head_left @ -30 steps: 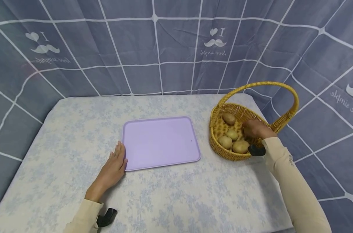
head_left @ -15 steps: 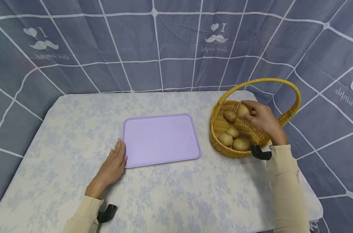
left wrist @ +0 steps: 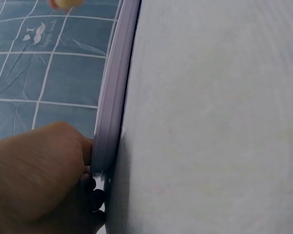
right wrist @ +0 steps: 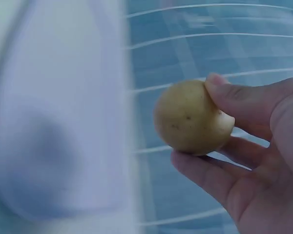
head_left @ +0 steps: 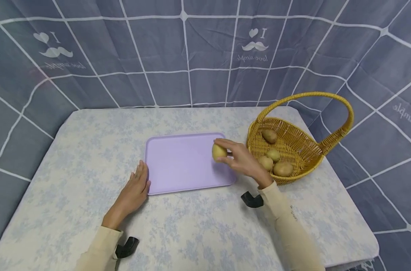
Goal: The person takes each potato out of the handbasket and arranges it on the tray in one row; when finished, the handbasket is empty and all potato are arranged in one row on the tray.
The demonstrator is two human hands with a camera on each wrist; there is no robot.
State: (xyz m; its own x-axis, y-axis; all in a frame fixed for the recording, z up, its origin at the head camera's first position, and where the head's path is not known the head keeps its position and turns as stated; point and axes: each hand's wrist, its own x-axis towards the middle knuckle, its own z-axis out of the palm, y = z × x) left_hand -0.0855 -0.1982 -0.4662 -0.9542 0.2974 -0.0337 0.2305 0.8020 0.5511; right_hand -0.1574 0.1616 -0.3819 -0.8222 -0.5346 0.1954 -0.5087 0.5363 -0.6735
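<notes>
A round yellow-brown potato [head_left: 219, 152] is pinched between the thumb and fingers of my right hand [head_left: 243, 161], above the right side of the purple tray [head_left: 178, 163]. The right wrist view shows the same potato [right wrist: 193, 117] up close, with dark specks on its skin. My left hand [head_left: 132, 188] lies at the tray's left edge, fingers straight along the rim. Seen from the left wrist, that hand [left wrist: 44, 170] touches the tray's corner [left wrist: 110, 112], its other fingers partly in shadow.
At the right stands a yellow wicker basket [head_left: 310, 148] with a tall arched handle [head_left: 327, 94]. Several potatoes [head_left: 283, 169] lie inside it. A pale flowered cloth [head_left: 185, 229] covers the table, and a blue-grey checked curtain [head_left: 209, 49] hangs behind.
My right hand has lifted a potato out of the basket and carried it left over the tray. The left hand has stayed at the tray's edge.
</notes>
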